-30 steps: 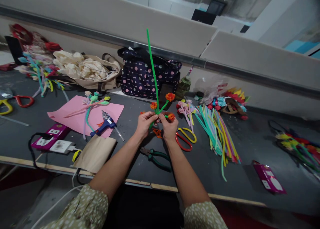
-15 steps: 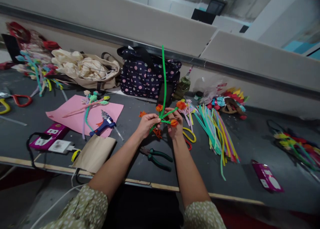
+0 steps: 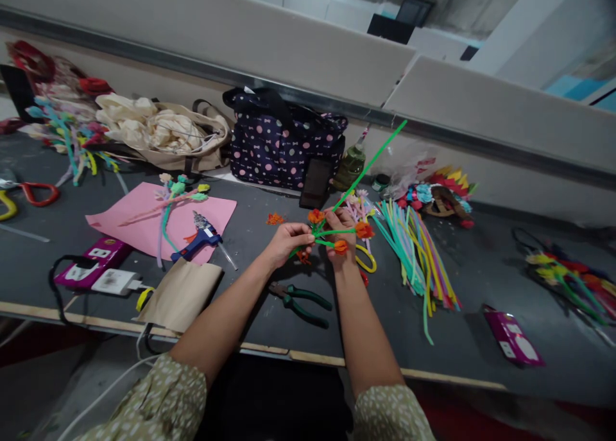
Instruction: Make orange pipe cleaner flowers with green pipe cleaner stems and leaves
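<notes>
Left hand point(image 3: 287, 243) pinches three green-stemmed orange fuzzy flowers point(image 3: 316, 217), already bunched; right hand point(image 3: 343, 221), grip unclear, at long green fuzzy rod point(image 3: 373, 162), seemingly unwrapped.

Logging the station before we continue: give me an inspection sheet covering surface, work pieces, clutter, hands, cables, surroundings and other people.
Surface: dark tabletop, small pale specks.
Work pieces: three orange flowers on green stems; long green stem leaning up to the right.
Clutter: pliers; glue gun on pink sheet; coloured stem bundle.
Hands: left hand pinches the green stems; right hand beside them, grip partly hidden.
Cables: black cable at purple box; white cable below the table edge.
Surroundings: pale partition behind; patterned bag before it.
Other people: nothing seen.
</notes>
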Motion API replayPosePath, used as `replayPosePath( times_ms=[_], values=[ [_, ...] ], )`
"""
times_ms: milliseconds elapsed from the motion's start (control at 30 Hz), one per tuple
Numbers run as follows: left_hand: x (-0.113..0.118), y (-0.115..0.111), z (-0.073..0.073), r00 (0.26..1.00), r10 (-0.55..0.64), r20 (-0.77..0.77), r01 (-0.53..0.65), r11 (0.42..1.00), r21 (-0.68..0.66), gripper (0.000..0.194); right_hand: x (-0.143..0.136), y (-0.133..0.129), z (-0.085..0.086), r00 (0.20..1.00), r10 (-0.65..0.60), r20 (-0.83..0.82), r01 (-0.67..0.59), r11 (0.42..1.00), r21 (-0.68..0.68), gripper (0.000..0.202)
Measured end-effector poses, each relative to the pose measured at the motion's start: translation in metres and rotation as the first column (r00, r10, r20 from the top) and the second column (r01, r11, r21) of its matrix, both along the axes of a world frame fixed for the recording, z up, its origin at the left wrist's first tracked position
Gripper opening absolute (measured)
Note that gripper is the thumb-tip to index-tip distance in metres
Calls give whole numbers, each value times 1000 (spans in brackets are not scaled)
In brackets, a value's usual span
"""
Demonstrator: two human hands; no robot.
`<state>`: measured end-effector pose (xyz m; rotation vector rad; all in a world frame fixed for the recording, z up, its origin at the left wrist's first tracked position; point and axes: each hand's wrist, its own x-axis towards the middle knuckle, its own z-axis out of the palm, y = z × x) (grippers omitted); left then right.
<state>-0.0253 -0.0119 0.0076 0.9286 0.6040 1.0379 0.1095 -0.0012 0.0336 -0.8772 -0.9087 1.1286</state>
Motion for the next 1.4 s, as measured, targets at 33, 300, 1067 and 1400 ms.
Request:
replayPosePath(
  times_ms=[33, 300, 1067, 1400],
  values=[
    [0, 0, 0, 1000, 7, 5, -7, 1000, -1, 27, -1, 1, -1, 1000, -6, -15, 6, 1000, 4, 21],
    [0, 5, -4, 992, 112, 52, -112, 994, -2, 30, -5, 5, -7, 994, -69, -88, 73, 997, 37, 24],
    [-4, 16, -8, 864, 459, 208, -426, 885, -187, 27, -24, -4, -15, 971, -179, 156, 163, 981, 108, 24],
    [-5, 16, -6, 872, 439, 217, -383, 887, -258, 25, -25, -4, -17, 955, -170, 243, 143, 982, 123, 24]
  ],
)
